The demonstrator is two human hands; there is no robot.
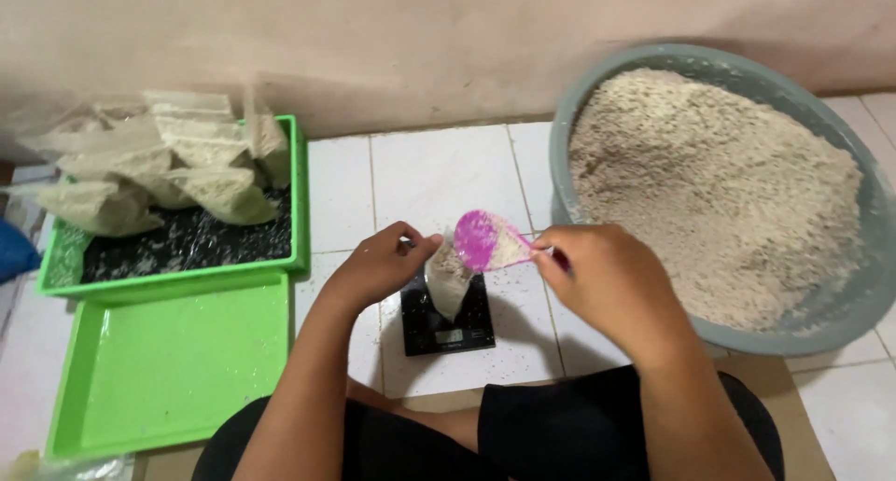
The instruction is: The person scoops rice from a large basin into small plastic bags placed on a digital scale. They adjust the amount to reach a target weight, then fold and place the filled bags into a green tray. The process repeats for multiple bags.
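My left hand [378,266] pinches the open top edge of a small clear plastic bag [446,280] partly filled with pale grain. The bag stands on a small black digital scale [448,329] on the white tiled floor. My right hand [611,285] grips the handle of a pink plastic scoop [485,240], which is tilted over the bag's mouth with grain on it. Both hands are close together above the scale.
A large grey basin [845,313] heaped with pale grain sits at the right. At the left, a green tray [299,196] holds several filled clear bags [159,168]; a second green tray [168,364] lies nearer me. My knees in black cloth are at the bottom.
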